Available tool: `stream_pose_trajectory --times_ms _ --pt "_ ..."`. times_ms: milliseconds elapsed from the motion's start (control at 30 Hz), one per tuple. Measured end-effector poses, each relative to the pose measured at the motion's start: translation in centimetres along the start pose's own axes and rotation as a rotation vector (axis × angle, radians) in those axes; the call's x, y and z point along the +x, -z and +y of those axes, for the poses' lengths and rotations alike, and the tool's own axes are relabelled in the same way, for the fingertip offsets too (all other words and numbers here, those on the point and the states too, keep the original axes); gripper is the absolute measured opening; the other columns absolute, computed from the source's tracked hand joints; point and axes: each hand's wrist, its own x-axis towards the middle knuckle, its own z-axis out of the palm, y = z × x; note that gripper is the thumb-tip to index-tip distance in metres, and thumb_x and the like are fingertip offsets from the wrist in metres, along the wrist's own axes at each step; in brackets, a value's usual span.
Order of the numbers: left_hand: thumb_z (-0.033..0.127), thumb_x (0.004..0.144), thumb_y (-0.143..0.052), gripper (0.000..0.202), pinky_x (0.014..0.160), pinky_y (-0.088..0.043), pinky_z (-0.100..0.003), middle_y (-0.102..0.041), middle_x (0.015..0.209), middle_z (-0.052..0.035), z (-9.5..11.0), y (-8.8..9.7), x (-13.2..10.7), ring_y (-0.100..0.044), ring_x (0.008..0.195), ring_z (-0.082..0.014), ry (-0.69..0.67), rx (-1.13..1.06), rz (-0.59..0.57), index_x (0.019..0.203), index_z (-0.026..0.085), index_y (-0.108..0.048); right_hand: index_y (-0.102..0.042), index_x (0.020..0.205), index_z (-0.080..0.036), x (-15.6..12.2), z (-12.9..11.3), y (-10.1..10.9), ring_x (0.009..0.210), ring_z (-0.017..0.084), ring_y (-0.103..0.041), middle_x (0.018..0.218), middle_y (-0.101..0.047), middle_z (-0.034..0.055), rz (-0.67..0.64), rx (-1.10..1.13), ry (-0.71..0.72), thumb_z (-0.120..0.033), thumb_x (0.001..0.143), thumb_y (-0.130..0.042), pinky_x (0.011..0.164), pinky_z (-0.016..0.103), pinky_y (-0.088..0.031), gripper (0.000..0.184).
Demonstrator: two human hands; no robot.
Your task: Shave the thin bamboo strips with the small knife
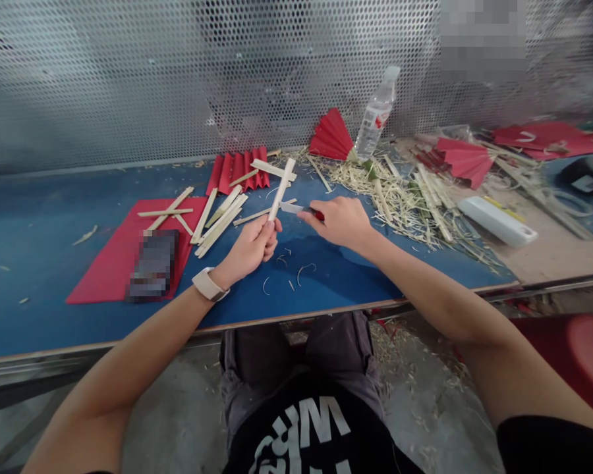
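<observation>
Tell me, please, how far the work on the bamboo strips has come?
Several strips lie cut on the red paper, with shavings nearby. The left hand holds one strip; the right hand sets a knife against it. Finished fans stand behind; loose strips remain.

Bare forearms, a wrist watch, dark clothes.

The left wrist carries a watch (209, 285) with a pale band and a rounded light case. Both arms are uncovered to above the elbow, where the black short sleeve (548, 444) of a T-shirt (316, 431) begins; the shirt bears large white block lettering across the chest. Below it are dark grey trousers (296, 352), creased at the knees.
</observation>
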Motion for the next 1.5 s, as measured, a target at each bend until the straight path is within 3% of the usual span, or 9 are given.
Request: stream_pose_trajectory --times_ms 267,433,567,633,700,767,933,1033,1500 --pt "0.033 0.121 -0.043 0.027 0.043 -0.029 -0.018 -0.033 0.068 0.0105 -0.1 -0.6 0.4 -0.029 0.047 -0.0058 0.112 -0.023 0.002 0.098 0.022 -0.052 -0.078 0.094 -0.021 2.3 2.7 -0.7 0.073 0.025 -0.06 0.083 -0.074 0.0135 0.067 0.067 -0.15 -0.07 0.116 -0.038 0.07 0.036 -0.032 0.067" --pt "0.031 0.121 -0.041 0.026 0.043 -0.028 -0.018 -0.032 0.067 0.0112 0.0 -1.0 0.4 -0.028 0.046 -0.0057 0.14 -0.054 0.016 0.098 0.022 -0.051 -0.079 0.098 -0.021 3.8 3.7 -1.6 0.08 0.029 -0.065 0.086 -0.075 0.0154 0.131 0.053 -0.174 -0.073 0.115 -0.038 0.074 0.039 -0.038 0.069" --pt "0.042 0.119 -0.049 0.028 0.043 -0.03 -0.018 -0.033 0.069 0.011 -0.4 -0.6 -0.1 -0.028 0.048 -0.006 0.088 -0.056 -0.068 0.099 0.023 -0.051 -0.078 0.098 -0.019 4.8 7.5 -1.7 0.079 0.029 -0.063 0.088 -0.074 0.0176 0.194 0.143 -0.36 -0.071 0.117 -0.03 0.075 0.041 -0.041 0.073" --pt "0.046 0.117 -0.053 0.03 0.043 -0.03 -0.018 -0.032 0.069 0.0112 -0.6 -0.3 -0.1 -0.029 0.048 -0.0062 0.059 -0.039 -0.073 0.099 0.023 -0.052 -0.076 0.097 -0.019 4.8 9.9 -1.5 0.083 0.03 -0.063 0.089 -0.073 0.0189 0.314 0.131 -0.382 -0.073 0.117 -0.028 0.077 0.041 -0.041 0.075" --pt "0.046 0.117 -0.052 0.029 0.043 -0.031 -0.019 -0.032 0.069 0.0115 -0.7 0.0 0.2 -0.028 0.048 -0.0064 0.038 -0.021 -0.04 0.1 0.023 -0.051 -0.075 0.095 -0.02 4.4 11.2 -1.2 0.083 0.03 -0.061 0.086 -0.071 0.0177 0.339 0.136 -0.37 -0.075 0.116 -0.026 0.078 0.041 -0.041 0.076" --pt "0.045 0.118 -0.051 0.028 0.043 -0.031 -0.019 -0.032 0.069 0.0114 -0.8 0.2 0.5 -0.029 0.047 -0.0065 0.023 -0.003 -0.016 0.101 0.023 -0.052 -0.073 0.093 -0.022 3.8 10.9 -1.0 0.079 0.028 -0.058 0.079 -0.068 0.0147 0.319 0.141 -0.315 -0.075 0.115 -0.028 0.076 0.04 -0.04 0.073" --pt "0.047 0.118 -0.05 0.028 0.043 -0.032 -0.019 -0.033 0.069 0.011 -1.2 0.2 0.7 -0.03 0.048 -0.007 -0.004 0.007 -0.002 0.102 0.023 -0.052 -0.07 0.089 -0.023 2.2 6.1 -0.5 0.069 0.023 -0.052 0.072 -0.063 0.0095 0.241 0.116 -0.093 -0.072 0.115 -0.032 0.07 0.037 -0.032 0.068" --pt "0.047 0.118 -0.05 0.028 0.042 -0.032 -0.019 -0.033 0.07 0.0106 -1.4 0.1 0.7 -0.03 0.049 -0.007 0.006 0.009 -0.011 0.102 0.023 -0.052 -0.069 0.088 -0.023 1.8 4.1 -0.4 0.067 0.022 -0.05 0.07 -0.063 0.0086 0.195 0.083 -0.039 -0.07 0.115 -0.035 0.069 0.037 -0.028 0.065" --pt "0.06 0.113 -0.059 0.04 0.043 -0.03 -0.019 -0.034 0.069 0.0106 -1.0 0.1 0.3 -0.028 0.05 -0.0069 -0.006 -0.01 -0.091 0.098 0.023 -0.053 -0.072 0.088 -0.022 1.6 3.9 -0.1 0.071 0.023 -0.056 0.074 -0.068 0.0099 0.154 0.073 -0.076 -0.067 0.116 -0.039 0.071 0.036 -0.03 0.062"
